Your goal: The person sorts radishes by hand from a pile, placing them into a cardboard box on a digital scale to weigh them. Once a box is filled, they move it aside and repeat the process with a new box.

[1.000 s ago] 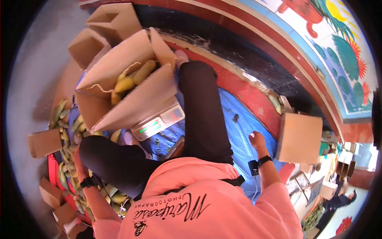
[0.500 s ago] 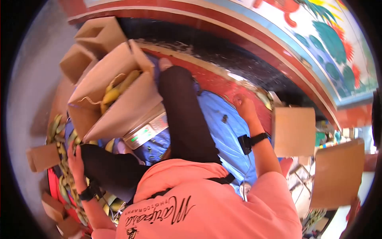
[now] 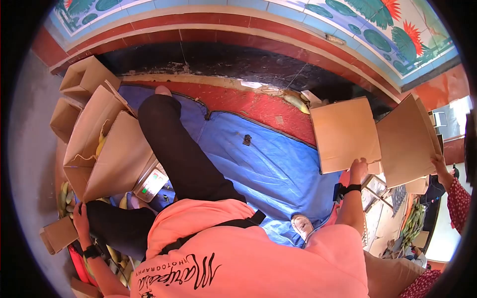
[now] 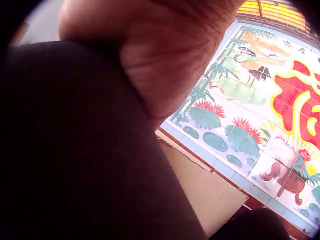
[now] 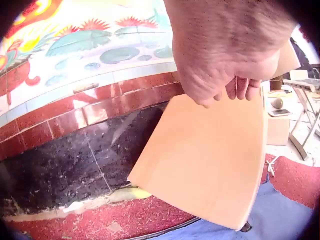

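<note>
My right hand [image 3: 358, 172] grips the near edge of a brown cardboard box [image 3: 345, 134] on the right. In the right wrist view its fingers [image 5: 241, 89] curl over the top edge of that box. At the far left my left hand [image 3: 81, 221] lies against my bent knee [image 3: 112, 218], close to a small cardboard flap [image 3: 58, 234]; the left wrist view shows its palm side [image 4: 165, 65] against the dark trouser leg. Another person's hand [image 3: 440, 168] holds a second cardboard box [image 3: 410, 141] beside mine.
An open carton [image 3: 117, 154] with yellow squash-like produce stands left of my leg, by a scale [image 3: 151, 184] with a lit display. Two more cartons [image 3: 89, 77] are behind it. A blue tarp [image 3: 263, 169] covers the floor. More produce [image 3: 412, 218] lies at right.
My view has swung right. My right hand has reached from above the tarp to the cardboard box and taken hold of it. The other person's box has come in from the right.
</note>
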Demonstrator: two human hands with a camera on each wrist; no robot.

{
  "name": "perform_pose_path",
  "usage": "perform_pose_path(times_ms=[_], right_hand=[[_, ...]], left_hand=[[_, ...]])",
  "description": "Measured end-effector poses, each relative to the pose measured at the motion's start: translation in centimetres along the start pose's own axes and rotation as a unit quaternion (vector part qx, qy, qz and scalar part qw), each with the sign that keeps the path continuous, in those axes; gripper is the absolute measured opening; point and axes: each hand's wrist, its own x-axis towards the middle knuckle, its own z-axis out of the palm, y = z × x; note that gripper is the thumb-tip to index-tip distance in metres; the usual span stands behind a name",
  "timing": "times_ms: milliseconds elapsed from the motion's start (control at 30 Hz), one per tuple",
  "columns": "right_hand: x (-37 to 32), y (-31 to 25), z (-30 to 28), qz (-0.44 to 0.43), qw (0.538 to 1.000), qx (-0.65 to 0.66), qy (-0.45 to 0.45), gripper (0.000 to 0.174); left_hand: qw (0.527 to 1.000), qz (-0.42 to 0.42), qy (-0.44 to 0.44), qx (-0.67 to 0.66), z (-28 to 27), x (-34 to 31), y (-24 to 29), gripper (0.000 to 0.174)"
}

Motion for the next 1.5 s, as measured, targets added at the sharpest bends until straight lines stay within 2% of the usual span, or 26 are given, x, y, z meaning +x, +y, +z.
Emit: perform_pose_path(times_ms=[67, 100, 167, 200, 267, 300, 367, 400, 467, 500, 567, 600, 667, 700, 733, 767, 800, 867, 900, 933, 1067, 1200, 1267, 1367, 1433, 1500], right_hand=[[0.0, 1.2, 1.1, 0.002, 0.994, 0.043, 0.105, 0.032], [0.1, 1.4, 1.2, 0.001, 0.994, 0.044, 0.105, 0.032], [0.4, 2.0, 1.4, -0.026, 0.969, 0.025, 0.244, 0.033], [0.4, 1.7, 0.2, -0.025, 0.969, 0.025, 0.244, 0.033], [-0.8, -1.5, -5.0, -0.104, 0.955, 0.023, 0.276, 0.037], [-0.9, -2.7, -5.7, -0.104, 0.955, 0.023, 0.276, 0.037], [-1.0, -5.0, -6.5, -0.249, 0.921, 0.047, 0.295, 0.048], [-1.2, -6.3, -6.5, -0.251, 0.921, 0.046, 0.295, 0.048], [-1.5, -8.5, -6.4, -0.302, 0.931, -0.036, 0.201, 0.061], [-1.1, -8.8, -5.7, -0.308, 0.929, -0.032, 0.205, 0.061], [0.4, -8.1, -2.8, -0.231, 0.96, -0.105, 0.122, 0.073], [0.4, -8.6, -2.2, -0.224, 0.965, -0.086, 0.108, 0.072], [0.4, -9.0, -1.0, -0.253, 0.961, -0.067, -0.09, 0.064], [-0.3, -8.9, 1.0, -0.241, 0.966, 0.007, -0.09, 0.05], [-0.9, -9.3, 1.7, -0.236, 0.965, 0.008, -0.11, 0.037], [-1.9, -9.8, 2.2, -0.256, 0.961, 0.041, -0.101, 0.027], [-3.0, -10.8, 1.4, -0.232, 0.966, 0.002, -0.113, 0.026], [-4.0, -11.1, 1.0, -0.265, 0.958, 0.051, -0.092, 0.028], [-4.6, -11.8, -0.1, -0.268, 0.952, 0.095, -0.118, 0.031], [-4.9, -12.4, -0.7, -0.311, 0.934, 0.133, -0.112, 0.029], [-7.0, -15.3, -3.4, -0.358, 0.913, 0.182, -0.064, 0.028], [-10.1, -21.0, -10.0, -0.386, 0.874, 0.278, -0.099, 0.026], [-12.3, -23.6, -13.6, -0.42, 0.813, 0.392, -0.098, 0.022], [-18.2, -28.0, -22.1, -0.405, 0.779, 0.464, -0.114, 0.021], [-17.9, -29.8, -24.2, -0.492, 0.768, 0.41, -0.021, 0.027], [-19.9, -33.0, -27.3, -0.536, 0.723, 0.435, 0.031, 0.031]], left_hand=[[0.999, 0.023, 0.015, 0.035, 0.0, 0.1, 0.3, 0.036], [0.999, 0.023, 0.016, 0.035, -0.1, 0.0, 0.8, 0.036], [0.997, 0.012, 0.014, 0.075, -0.3, -0.3, 2.0, 0.035], [0.997, 0.013, 0.014, 0.075, -0.4, -0.4, 2.4, 0.035], [0.998, -0.013, 0.004, 0.068, -0.6, -0.5, 2.9, 0.035], [0.998, -0.013, 0.003, 0.067, -0.5, -0.3, 2.5, 0.035], [0.999, 0.015, 0.02, 0.047, 0.0, -0.2, 0.8, 0.034], [0.999, 0.012, 0.02, 0.046, -0.1, -0.4, 1.1, 0.034], [0.998, -0.001, 0.026, 0.062, -0.3, -0.8, 2.3, 0.034], [0.998, -0.008, 0.029, 0.06, -0.2, -0.7, 1.6, 0.034], [0.996, 0.035, 0.068, 0.041, 0.5, -0.6, -0.1, 0.033], [0.996, 0.03, 0.07, 0.04, 0.5, -0.9, -0.4, 0.033], [0.996, 0.03, 0.067, 0.05, 0.3, -1.1, -0.7, 0.031], [0.996, 0.026, 0.068, 0.046, 0.5, -1.1, -0.7, 0.031], [0.996, 0.026, 0.081, 0.036, 0.6, -1.4, -0.9, 0.03], [0.995, 0.022, 0.095, 0.028, 0.6, -1.9, -1.2, 0.03], [0.995, 0.036, 0.092, 0.017, 0.6, -2.1, -1.1, 0.029], [0.995, 0.041, 0.087, 0.007, 0.1, -2.6, 0.3, 0.029], [0.996, 0.033, 0.085, 0.005, -0.2, -3.0, 1.8, 0.03], [0.995, 0.028, 0.097, 0.005, -0.3, -3.3, 2.6, 0.03], [0.986, 0.042, 0.159, 0.023, -0.4, -4.1, 4.8, 0.027], [0.984, 0.023, 0.177, 0.02, -0.7, -4.6, 5.6, 0.027], [0.983, 0.012, 0.183, 0.023, -0.8, -4.9, 5.6, 0.027], [0.981, 0.006, 0.192, 0.024, -1.2, -5.6, 6.0, 0.029], [0.979, 0.014, 0.204, 0.013, -1.5, -6.0, 6.4, 0.028], [0.98, -0.007, 0.196, 0.015, -1.8, -6.3, 6.6, 0.029]])
